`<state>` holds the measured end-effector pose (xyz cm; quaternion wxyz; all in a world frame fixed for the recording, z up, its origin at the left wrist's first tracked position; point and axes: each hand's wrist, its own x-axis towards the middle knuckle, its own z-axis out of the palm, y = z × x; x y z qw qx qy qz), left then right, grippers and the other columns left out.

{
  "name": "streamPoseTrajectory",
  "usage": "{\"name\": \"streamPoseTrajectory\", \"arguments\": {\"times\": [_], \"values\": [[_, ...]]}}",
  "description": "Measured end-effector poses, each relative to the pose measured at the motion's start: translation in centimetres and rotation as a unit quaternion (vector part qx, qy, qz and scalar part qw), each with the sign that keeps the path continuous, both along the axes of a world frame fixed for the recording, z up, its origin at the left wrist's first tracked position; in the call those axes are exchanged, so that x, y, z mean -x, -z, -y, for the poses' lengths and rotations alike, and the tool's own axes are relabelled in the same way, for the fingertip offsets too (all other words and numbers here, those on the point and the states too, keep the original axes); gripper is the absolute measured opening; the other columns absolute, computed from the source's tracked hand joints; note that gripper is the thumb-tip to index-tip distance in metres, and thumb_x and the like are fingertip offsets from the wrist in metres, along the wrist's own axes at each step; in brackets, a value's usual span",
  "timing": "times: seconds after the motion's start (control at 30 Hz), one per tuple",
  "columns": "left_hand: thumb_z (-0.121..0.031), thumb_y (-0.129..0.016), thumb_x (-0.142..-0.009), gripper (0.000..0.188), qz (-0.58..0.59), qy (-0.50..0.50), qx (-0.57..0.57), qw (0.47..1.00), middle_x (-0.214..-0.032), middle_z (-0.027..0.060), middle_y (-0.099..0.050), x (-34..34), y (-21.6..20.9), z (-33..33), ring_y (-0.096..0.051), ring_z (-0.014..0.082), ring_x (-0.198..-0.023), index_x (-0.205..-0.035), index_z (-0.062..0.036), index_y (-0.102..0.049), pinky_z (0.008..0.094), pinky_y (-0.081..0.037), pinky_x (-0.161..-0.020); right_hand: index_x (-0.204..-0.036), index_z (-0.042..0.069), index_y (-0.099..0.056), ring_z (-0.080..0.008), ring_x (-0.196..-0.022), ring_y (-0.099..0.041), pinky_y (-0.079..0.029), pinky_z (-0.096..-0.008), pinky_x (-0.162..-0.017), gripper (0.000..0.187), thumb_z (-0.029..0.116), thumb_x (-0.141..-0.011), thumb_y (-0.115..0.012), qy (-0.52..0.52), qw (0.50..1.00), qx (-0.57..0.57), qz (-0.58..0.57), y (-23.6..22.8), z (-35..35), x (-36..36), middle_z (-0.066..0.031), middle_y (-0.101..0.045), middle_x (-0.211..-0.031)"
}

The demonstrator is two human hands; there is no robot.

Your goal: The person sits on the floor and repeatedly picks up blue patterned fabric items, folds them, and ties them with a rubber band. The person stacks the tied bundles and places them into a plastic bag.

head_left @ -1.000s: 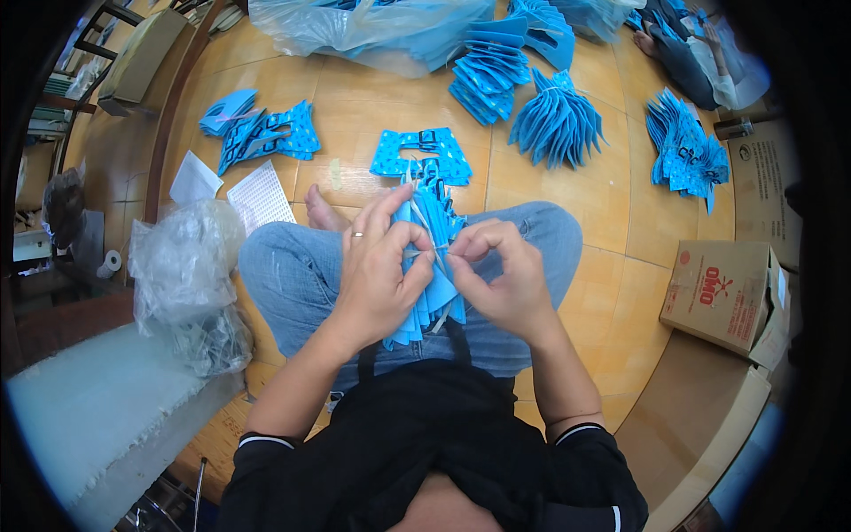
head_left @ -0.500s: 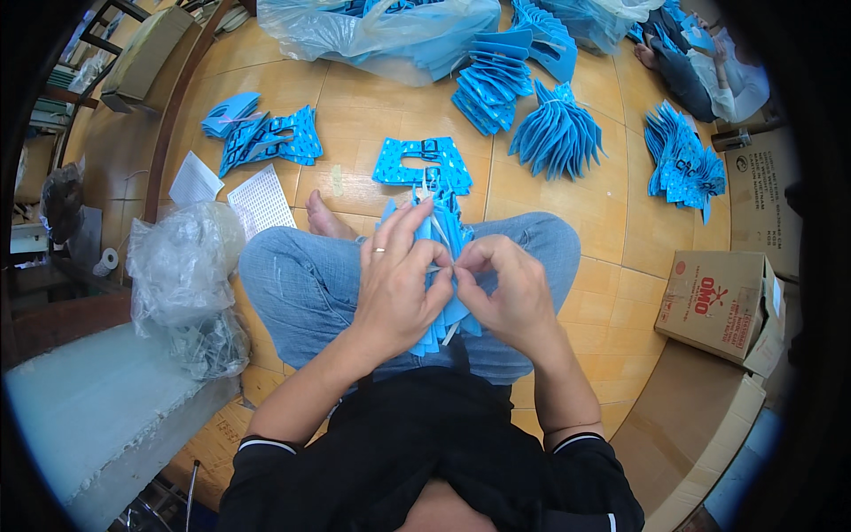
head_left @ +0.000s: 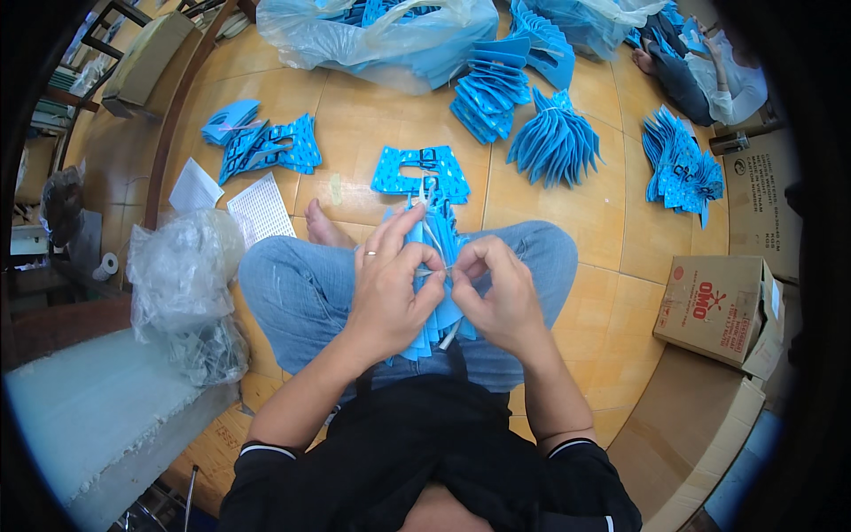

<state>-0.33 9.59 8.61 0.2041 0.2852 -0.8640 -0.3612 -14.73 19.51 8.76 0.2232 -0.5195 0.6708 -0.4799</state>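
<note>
On my lap, between my crossed legs, lies a bundle of blue fabric-like pieces stacked together. A thin whitish tie strip runs over the bundle. My left hand rests against the bundle's left side, its thumb and forefinger pinching the strip. Close beside it, my right hand pinches the strip between thumb and fingertips, so both hands meet over the middle of the bundle. The fingers partly hide where the strip crosses. Just beyond the bundle, a patterned blue piece with black buckles lies flat on the floor.
Tied blue bundles and a clear plastic bag of blue pieces lie ahead. Cardboard boxes stand at the right. Crumpled plastic and printed sheets lie left. Another person sits at the far right.
Both hands stay at the middle of the bundle, still pinching the strip, with only slight finger movement. The whole view has shifted a little.
</note>
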Motion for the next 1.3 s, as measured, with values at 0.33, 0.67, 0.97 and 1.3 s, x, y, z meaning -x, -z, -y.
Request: {"name": "streamPoseTrajectory", "arguments": {"times": [0.33, 0.67, 0.97, 1.3], "values": [[-0.014, -0.069, -0.083, 0.010, -0.011, 0.023, -0.026, 0.999, -0.144, 0.0210, -0.046, -1.3, 0.0, 1.3, -0.039, 0.0373, -0.137, -0.087, -0.0081, -0.063, 0.0522, -0.016, -0.117, -0.091, 0.001, -0.062, -0.0308, -0.082, -0.063, -0.052, -0.0380, -0.071, 0.011, 0.005, -0.082, -0.068, -0.047, 0.998, -0.034, 0.022, -0.1, 0.6, -0.1, -0.0141, -0.058, -0.090], [-0.005, -0.075, -0.072, 0.015, 0.004, 0.107, 0.179, 0.978, -0.127, 0.0149, -0.058, -2.4, -2.2, 3.4, -0.053, 0.0366, -0.121, -0.085, -0.0084, -0.068, 0.0490, -0.040, -0.106, -0.094, 0.000, -0.059, -0.0257, -0.082, -0.065, -0.053, -0.0362, -0.075, 0.014, 0.009, -0.086, -0.066, -0.107, 0.986, -0.043, 0.120, 1.2, 1.3, -0.9, -0.0127, -0.057, -0.091], [-0.001, -0.074, -0.066, 0.020, 0.059, 0.198, 0.203, 0.957, -0.080, 0.0047, -0.061, -1.9, -3.0, 4.8, -0.060, 0.0265, -0.081, -0.080, -0.0085, -0.062, 0.0405, -0.051, -0.090, -0.092, 0.000, -0.058, -0.0176, -0.070, -0.056, -0.046, -0.0325, -0.064, 0.015, 0.012, -0.088, -0.066, -0.126, 0.981, -0.033, 0.145, 2.0, 1.8, -0.7, -0.0079, -0.055, -0.081], [0.000, -0.074, -0.065, 0.019, 0.033, 0.190, 0.209, 0.959, -0.075, 0.0049, -0.061, -1.5, -2.4, 4.6, -0.061, 0.0265, -0.075, -0.077, -0.0080, -0.062, 0.0413, -0.053, -0.091, -0.094, 0.000, -0.060, -0.0164, -0.069, -0.050, -0.044, -0.0317, -0.064, 0.018, 0.017, -0.089, -0.064, -0.152, 0.950, -0.116, 0.246, 1.7, 1.7, 0.1, -0.0055, -0.053, -0.075]]}}
